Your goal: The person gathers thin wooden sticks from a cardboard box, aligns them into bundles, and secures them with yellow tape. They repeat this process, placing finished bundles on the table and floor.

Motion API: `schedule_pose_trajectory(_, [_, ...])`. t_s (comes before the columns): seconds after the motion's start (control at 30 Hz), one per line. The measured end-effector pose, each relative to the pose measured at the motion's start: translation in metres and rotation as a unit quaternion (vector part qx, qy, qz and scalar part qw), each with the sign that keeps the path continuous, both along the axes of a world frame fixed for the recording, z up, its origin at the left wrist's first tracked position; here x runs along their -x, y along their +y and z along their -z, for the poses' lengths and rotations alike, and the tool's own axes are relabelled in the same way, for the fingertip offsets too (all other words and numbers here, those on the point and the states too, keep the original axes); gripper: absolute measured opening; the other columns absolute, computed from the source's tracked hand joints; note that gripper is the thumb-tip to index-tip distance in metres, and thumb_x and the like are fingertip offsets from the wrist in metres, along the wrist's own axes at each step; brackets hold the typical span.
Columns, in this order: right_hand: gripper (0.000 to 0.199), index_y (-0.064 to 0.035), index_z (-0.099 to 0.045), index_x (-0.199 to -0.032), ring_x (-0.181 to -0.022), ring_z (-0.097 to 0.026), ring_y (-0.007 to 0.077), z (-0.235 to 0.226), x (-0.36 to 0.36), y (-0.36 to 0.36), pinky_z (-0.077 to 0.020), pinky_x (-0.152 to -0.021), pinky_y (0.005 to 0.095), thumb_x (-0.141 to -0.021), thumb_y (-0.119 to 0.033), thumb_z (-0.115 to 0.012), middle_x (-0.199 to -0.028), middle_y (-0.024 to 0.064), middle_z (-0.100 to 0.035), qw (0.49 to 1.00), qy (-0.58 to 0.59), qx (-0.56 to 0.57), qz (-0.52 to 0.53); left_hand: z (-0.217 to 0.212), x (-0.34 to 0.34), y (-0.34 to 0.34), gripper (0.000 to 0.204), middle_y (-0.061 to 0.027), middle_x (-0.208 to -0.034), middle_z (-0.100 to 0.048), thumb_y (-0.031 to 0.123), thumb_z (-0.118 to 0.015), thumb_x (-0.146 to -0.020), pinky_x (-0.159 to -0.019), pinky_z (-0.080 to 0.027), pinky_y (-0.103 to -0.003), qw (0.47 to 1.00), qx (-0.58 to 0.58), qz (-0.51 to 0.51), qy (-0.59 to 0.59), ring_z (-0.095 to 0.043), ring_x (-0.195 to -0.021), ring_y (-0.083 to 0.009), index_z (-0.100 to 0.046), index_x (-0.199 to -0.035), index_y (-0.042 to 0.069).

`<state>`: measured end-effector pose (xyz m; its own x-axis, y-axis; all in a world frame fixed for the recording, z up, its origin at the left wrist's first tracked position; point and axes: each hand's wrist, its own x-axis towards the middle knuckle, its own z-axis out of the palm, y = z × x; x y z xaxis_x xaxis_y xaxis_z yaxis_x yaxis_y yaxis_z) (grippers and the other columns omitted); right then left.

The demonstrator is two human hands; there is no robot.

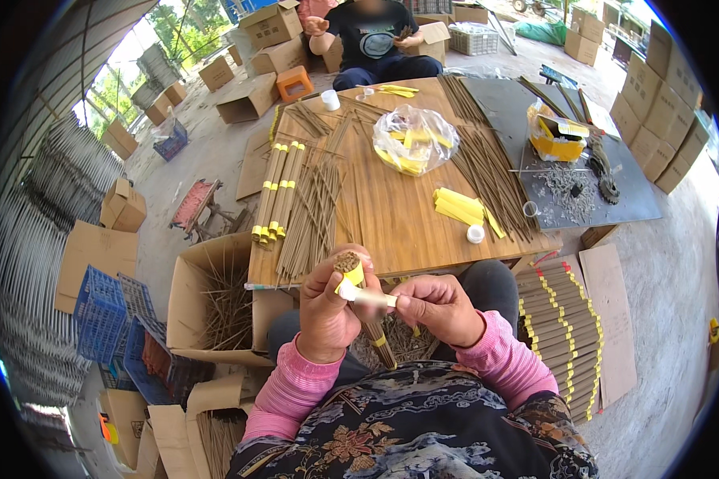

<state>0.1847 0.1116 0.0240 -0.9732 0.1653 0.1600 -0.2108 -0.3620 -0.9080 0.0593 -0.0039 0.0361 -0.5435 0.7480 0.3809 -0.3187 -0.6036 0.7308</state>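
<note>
Head view: the step in hand looks like binding the bundle (375,329) with a strip (369,297); the next move seems to call for drawing the strip snug round the top end and pressing it flat, the bundle kept steady.
Crates (100,311): between eight and nine o'clock; blue plastic, lattice walls.
Carton (185,299): eight o'clock; brown cardboard, open, thin sticks jumbled inside.
Rolls (273,195): ten o'clock, on the wood-grained table (383,227); tight brown cylinders with yellow bands.
Left hand (327,311): six to seven o'clock; fingers curled firmly round the bundle's upper part.
Bundle: six o'clock, between the hands, tilted; many slim rods, rough round end upward, yellow wrap just below it.
Strip: pale, flat, thin; its middle is blurred, so its surface cannot be told.
Right hand (443,310): five o'clock; thumb and forefinger pinch the strip's right end.
Bag (414,144): one o'clock; clear, crinkled plastic over yellow slips.
Slips (459,206): two o'clock; smooth, flat, fanned.
Tub (475,234): three o'clock; small, white, round.
Floor bundles (563,327): four o'clock; brown, ranked side by side, yellow-banded.
</note>
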Motion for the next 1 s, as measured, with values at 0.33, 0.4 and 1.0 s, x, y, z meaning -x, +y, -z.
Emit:
schedule_pose_trajectory(0.33, [0.016,0.0008,-0.061,-0.095,-0.063,-0.044,0.0022,0.005,-0.008,0.007,-0.0343,-0.056,0.0163,-0.088,-0.01,-0.052,-0.071,-0.0036,-0.055,0.999,0.025,0.029,-0.008,-0.001,0.004,0.001,0.034,-0.0103,-0.101,-0.048,0.028,-0.054,-0.086,-0.053,-0.045,-0.026,0.999,-0.016,0.031,-0.014,-0.054,-0.062,-0.0148,-0.056,-0.097,-0.004])
schedule_pose_trajectory(0.4, [0.018,0.0016,-0.061,-0.099,-0.063,-0.046,0.0036,0.004,-0.009,0.005,-0.0369,-0.057,0.0172,-0.087,-0.01,-0.053,-0.071,-0.0013,-0.055,0.995,0.049,0.069,0.046,-0.002,0.005,0.0,0.035,-0.0097,-0.1,-0.05,0.028,-0.055,-0.086,-0.053,-0.044,-0.025,0.998,-0.023,0.055,-0.032,-0.054,-0.062,-0.0139,-0.057,-0.097,-0.005])
schedule_pose_trajectory(1.0, [0.028,-0.0046,-0.06,-0.108,-0.077,-0.052,0.0105,0.008,0.005,-0.002,-0.0412,-0.068,0.022,-0.08,-0.002,-0.06,-0.082,0.0031,-0.056,0.97,0.116,-0.155,0.147,-0.008,0.003,0.002,0.037,-0.0102,-0.094,-0.049,0.029,-0.049,-0.089,-0.049,-0.04,-0.025,0.995,-0.037,0.082,-0.038,-0.052,-0.059,-0.0143,-0.053,-0.1,-0.006])
